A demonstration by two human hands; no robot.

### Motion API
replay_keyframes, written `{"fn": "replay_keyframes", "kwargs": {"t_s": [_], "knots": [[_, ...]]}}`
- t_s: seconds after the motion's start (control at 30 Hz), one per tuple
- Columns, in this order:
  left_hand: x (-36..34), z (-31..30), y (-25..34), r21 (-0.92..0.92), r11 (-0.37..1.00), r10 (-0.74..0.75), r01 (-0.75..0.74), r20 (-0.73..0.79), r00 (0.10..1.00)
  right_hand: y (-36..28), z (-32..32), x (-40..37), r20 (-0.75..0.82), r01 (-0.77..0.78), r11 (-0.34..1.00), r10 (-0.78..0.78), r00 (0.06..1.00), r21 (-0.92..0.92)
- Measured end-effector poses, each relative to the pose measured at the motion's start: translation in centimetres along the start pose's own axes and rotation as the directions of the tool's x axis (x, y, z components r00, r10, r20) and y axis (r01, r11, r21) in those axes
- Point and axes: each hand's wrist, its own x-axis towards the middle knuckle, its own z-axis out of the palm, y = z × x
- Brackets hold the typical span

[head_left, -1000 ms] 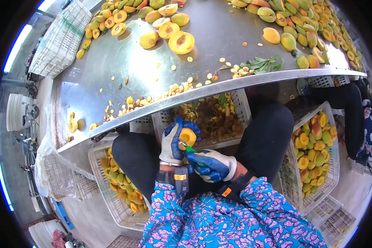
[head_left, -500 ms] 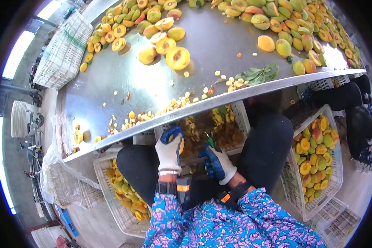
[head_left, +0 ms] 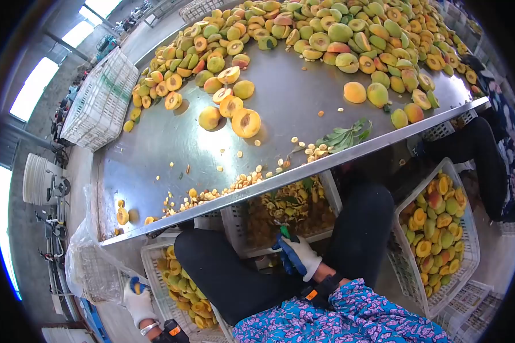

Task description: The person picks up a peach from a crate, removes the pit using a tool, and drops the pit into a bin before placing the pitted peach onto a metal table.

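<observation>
My left hand [head_left: 137, 302], in a white glove with blue fingers, is at the lower left beside a crate of apricots [head_left: 180, 286]. Its fingers are curled round a yellow-orange piece of apricot [head_left: 137, 287], mostly hidden. Between my knees, my right hand [head_left: 299, 257] is closed round a small knife with a green handle [head_left: 284, 231]; the blade is hard to make out. Past the knife, under the table edge, stands a crate [head_left: 236, 231] holding brown stones and yellow scraps.
The metal table [head_left: 154, 200] carries a large heap of halved apricots [head_left: 349, 43], pale kernels [head_left: 246, 180] and a leaf sprig [head_left: 346, 135]. A full crate [head_left: 469, 251] stands to the right. Another person's leg [head_left: 469, 143] shows at right. A plastic bag [head_left: 83, 251] hangs left.
My left hand has moved from between my knees down and left to beside the left crate. My right hand stays near the same spot with the knife. The view has shifted.
</observation>
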Motion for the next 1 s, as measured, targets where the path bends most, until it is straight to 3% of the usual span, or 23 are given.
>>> {"fn": "replay_keyframes", "kwargs": {"t_s": [0.03, 0.07, 0.1, 0.13, 0.2, 0.27, 0.3, 0.37, 0.43, 0.47, 0.57, 0.73, 0.83, 0.87, 0.97, 1.0], "knots": [[0.1, -0.4, 0.4, 0.392, 0.920, -0.019, 0.018, -0.003, 1.000, -0.3, 0.2, -0.3, 0.011, 0.026, 0.999, -0.025, 1.000, -0.038], [0.5, 0.4, 1.8, 0.366, 0.921, 0.185, -0.133, -0.112, 0.976, -1.0, 0.4, -0.7, 0.011, -0.042, 0.996, 0.043, 0.999, -0.082], [1.1, 1.0, 4.8, 0.008, 0.976, 0.216, -0.217, -0.109, 0.970, -0.8, 0.4, -0.6, -0.014, 0.070, 0.972, -0.075, 0.997, -0.222], [1.7, 1.8, 9.0, -0.351, 0.896, 0.247, -0.272, -0.117, 0.962, 0.0, 0.4, -0.4, -0.023, 0.173, 0.917, -0.194, 0.981, -0.360], [2.1, 3.7, 18.4, -0.662, 0.701, 0.340, -0.266, -0.019, 0.940, -0.2, 0.2, -0.5, -0.016, 0.280, 0.777, -0.349, 0.937, -0.564], [3.2, 6.3, 26.1, -0.605, 0.678, 0.549, -0.417, 0.040, 0.835, 0.2, 0.0, -0.4, 0.042, 0.342, 0.742, -0.391, 0.919, -0.577], [3.2, 7.1, 30.2, -0.533, 0.727, 0.563, -0.433, 0.103, 0.820, 0.2, -0.1, -0.2, 0.070, 0.372, 0.721, -0.412, 0.908, -0.585], [4.6, 10.5, 35.6, -0.224, 0.731, 0.666, -0.645, 0.027, 0.746, -1.0, 0.0, -0.6, 0.071, 0.329, 0.742, -0.358, 0.931, -0.584], [5.3, 13.5, 38.4, -0.156, 0.709, 0.702, -0.688, 0.069, 0.709, -0.5, -0.3, -0.2, 0.064, 0.347, 0.742, -0.382, 0.922, -0.573], [4.6, 13.7, 39.5, -0.108, 0.730, 0.683, -0.675, 0.110, 0.722, -0.6, -0.1, -0.2, 0.042, 0.454, 0.693, -0.523, 0.851, -0.559], [4.4, 13.8, 40.3, -0.127, 0.769, 0.639, -0.626, 0.169, 0.751, -1.8, 0.1, -1.0, 0.003, 0.414, 0.755, -0.480, 0.877, -0.509], [4.7, 14.4, 38.6, -0.308, 0.639, 0.759, -0.705, 0.105, 0.642, -1.6, 0.2, -1.1, 0.037, 0.359, 0.753, -0.409, 0.912, -0.551], [3.4, 14.1, 38.8, -0.441, 0.597, 0.772, -0.670, 0.088, 0.630, -0.3, -0.2, -0.2, 0.042, 0.458, 0.647, -0.551, 0.833, -0.610], [3.2, 14.5, 38.8, -0.453, 0.590, 0.772, -0.669, 0.073, 0.632, -0.5, -0.2, -0.4, 0.015, 0.374, 0.696, -0.463, 0.886, -0.613], [2.6, 15.3, 39.2, -0.453, 0.587, 0.766, -0.671, 0.041, 0.642, -0.9, -0.2, -0.6, -0.044, 0.276, 0.747, -0.377, 0.925, -0.606], [2.7, 15.6, 39.0, -0.473, 0.591, 0.759, -0.654, 0.051, 0.649, -0.5, -0.4, -0.3, -0.058, 0.300, 0.745, -0.412, 0.909, -0.596]]}}
